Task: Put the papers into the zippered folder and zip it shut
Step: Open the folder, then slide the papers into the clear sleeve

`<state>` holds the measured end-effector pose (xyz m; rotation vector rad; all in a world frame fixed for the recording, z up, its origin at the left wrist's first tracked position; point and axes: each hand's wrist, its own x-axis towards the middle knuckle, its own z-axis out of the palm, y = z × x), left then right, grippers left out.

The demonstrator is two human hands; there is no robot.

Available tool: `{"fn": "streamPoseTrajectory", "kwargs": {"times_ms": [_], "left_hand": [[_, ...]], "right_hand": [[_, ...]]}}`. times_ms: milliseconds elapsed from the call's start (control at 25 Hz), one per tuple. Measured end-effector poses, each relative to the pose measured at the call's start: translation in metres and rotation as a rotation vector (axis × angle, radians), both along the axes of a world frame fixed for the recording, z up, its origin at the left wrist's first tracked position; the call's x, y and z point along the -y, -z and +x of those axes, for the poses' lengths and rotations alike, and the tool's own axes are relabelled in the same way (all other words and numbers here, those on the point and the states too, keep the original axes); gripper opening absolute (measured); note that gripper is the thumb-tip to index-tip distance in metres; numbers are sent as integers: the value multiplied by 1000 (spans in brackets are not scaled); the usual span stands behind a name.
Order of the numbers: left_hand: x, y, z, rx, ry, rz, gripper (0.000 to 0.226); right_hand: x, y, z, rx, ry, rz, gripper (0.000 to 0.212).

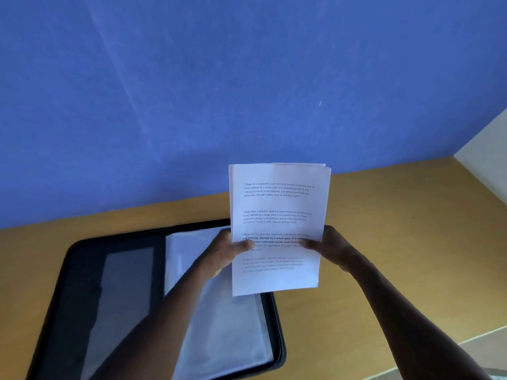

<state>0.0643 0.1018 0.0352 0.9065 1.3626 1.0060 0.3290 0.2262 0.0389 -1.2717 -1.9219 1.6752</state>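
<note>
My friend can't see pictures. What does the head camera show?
Both hands, left and right, hold a stack of printed papers upright above an open black zippered folder lying on a yellow table.

Even, soft light with a cool blue cast. Papers [278,229] bright, upper print legible, lowest lines smeared. Folder [131,297] sleeves slightly blurred, with pale sheen. Faint streaks of light on wall [192,91]. Wide-angle bowing tilts tabletop [384,229] edge.
</note>
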Motion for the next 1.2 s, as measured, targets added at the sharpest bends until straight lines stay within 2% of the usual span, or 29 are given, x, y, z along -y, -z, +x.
{"fn": "streamPoseTrajectory", "kwargs": {"times_ms": [80,280,400,520,560,600,680,720,800,880,1040,1200], "left_hand": [[5,1,-23,27,-17,1,41],[9,2,-67,-52,-160,25,40],[14,5,-91,-50,-245,47,29],[23,16,-109,33,-522,24,40],[26,23,-114,-73,-630,2,39],[30,31,-121,-273,-685,-28,32],[39,44,-131,-706,-549,-91,25],[41,49,-133,-828,-421,-96,29],[42,53,-136,-905,-243,-77,42],[38,53,-134,-992,-173,-107,49],[31,58,-135,-1236,-64,-146,37],[29,62,-139,-1284,-63,-123,32]], "right_hand": [[-4,-3,-23,11,-59,22,28],[-7,-5,-87,-76,10,-1,23],[-16,-6,-120,-95,24,3,24],[-28,-8,-145,-141,67,2,24],[-32,-8,-152,-167,93,-5,24],[-35,-8,-160,-197,123,-17,25],[-42,-6,-173,-248,180,-35,26],[-45,-5,-180,-266,195,-35,28],[-48,-2,-195,-290,202,-25,30],[-48,1,-208,-296,204,-19,29],[-50,7,-233,-281,227,-16,26],[-53,12,-250,-266,251,-28,23]]}}
